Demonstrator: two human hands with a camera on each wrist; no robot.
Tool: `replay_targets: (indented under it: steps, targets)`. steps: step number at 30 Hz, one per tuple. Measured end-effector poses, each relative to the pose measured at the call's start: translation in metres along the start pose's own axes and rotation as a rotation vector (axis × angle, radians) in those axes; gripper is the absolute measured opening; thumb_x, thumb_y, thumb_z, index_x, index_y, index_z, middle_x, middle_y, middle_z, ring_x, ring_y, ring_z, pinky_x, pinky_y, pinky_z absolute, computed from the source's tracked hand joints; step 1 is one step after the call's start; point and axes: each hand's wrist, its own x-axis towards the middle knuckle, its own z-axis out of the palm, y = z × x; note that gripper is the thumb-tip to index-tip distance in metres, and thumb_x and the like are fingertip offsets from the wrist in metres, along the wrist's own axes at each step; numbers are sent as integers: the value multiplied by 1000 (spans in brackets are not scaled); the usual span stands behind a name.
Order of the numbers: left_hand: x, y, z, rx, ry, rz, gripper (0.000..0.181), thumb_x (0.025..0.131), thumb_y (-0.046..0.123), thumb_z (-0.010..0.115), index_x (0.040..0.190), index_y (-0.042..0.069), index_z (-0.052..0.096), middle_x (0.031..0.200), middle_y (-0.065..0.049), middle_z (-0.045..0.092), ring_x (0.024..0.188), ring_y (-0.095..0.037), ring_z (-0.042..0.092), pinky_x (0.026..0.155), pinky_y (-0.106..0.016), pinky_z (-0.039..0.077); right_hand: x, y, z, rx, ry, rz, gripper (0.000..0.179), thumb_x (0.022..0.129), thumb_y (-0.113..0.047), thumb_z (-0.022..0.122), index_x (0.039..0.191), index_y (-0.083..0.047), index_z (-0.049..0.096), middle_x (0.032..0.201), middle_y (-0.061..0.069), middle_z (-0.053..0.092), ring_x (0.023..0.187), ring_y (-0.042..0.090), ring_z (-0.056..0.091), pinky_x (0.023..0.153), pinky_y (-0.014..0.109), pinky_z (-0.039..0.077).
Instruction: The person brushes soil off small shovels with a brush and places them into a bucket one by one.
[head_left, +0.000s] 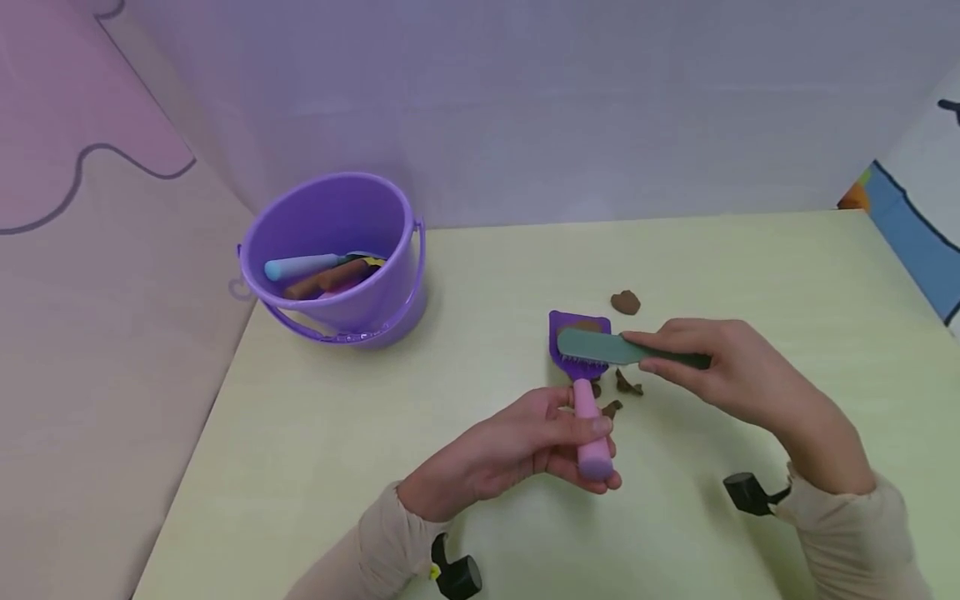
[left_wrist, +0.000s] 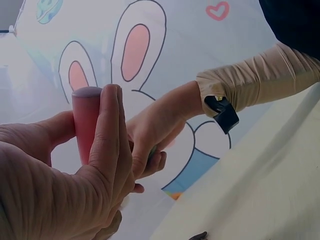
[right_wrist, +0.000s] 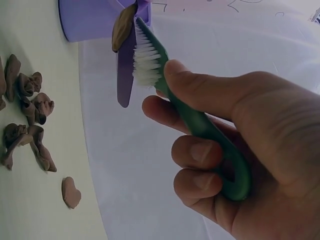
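Note:
My left hand (head_left: 525, 442) holds the pink handle of a small toy shovel (head_left: 594, 458) with a purple blade. In the left wrist view the handle end (left_wrist: 87, 122) stands between thumb and fingers. My right hand (head_left: 738, 367) grips a green brush (head_left: 592, 344), its white bristles (right_wrist: 146, 62) turned to the blade. A brown piece (right_wrist: 123, 27) lies on the blade, partly behind the brush in the head view. Other brown pieces, some curled like dry leaves (right_wrist: 42, 150), lie on the table near and below the shovel, along with a flat one (head_left: 626, 302).
A purple bucket (head_left: 405, 308) with its handle down stands at the table's back left. Inside are a light blue handle (head_left: 300, 267) and a brown item (head_left: 330, 279). The pale table (head_left: 300, 467) meets a fabric wall (head_left: 600, 125) behind.

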Motion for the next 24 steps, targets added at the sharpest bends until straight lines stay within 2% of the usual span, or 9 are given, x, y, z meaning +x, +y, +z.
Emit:
replay_targets:
  steps: [8, 16, 21, 24]
  targets:
    - [-3, 2, 2, 1, 8, 13, 14, 106, 13, 58, 118, 11, 51, 94, -3, 70, 84, -15, 79, 90, -36, 63, 2, -1, 3, -19, 62, -50, 47, 84, -3, 84, 128, -20, 76, 97, -17, 71, 71, -3, 51, 58, 14, 39]
    - [-4, 0, 0, -85, 8, 8, 14, 107, 14, 58, 117, 7, 52, 95, -4, 68, 85, -16, 78, 86, -30, 64, 2, 1, 10, -66, 108, -74, 49, 81, -2, 86, 126, -18, 77, 97, -15, 72, 71, -5, 50, 58, 13, 39]
    - [-4, 1, 0, -93, -7, 6, 8, 108, 14, 55, 113, 8, 55, 95, -3, 68, 86, -15, 78, 85, -27, 63, 5, 6, 11, -125, 155, -123, 52, 77, 0, 87, 125, -16, 77, 95, -13, 71, 69, -6, 47, 59, 11, 37]
    - [-4, 2, 1, -91, -19, -2, 6, 109, 14, 54, 112, 8, 56, 94, -3, 68, 86, -15, 78, 84, -27, 63, 7, 8, 11, -170, 184, -125, 51, 77, -1, 87, 125, -15, 77, 94, -12, 71, 66, -6, 44, 58, 12, 36]
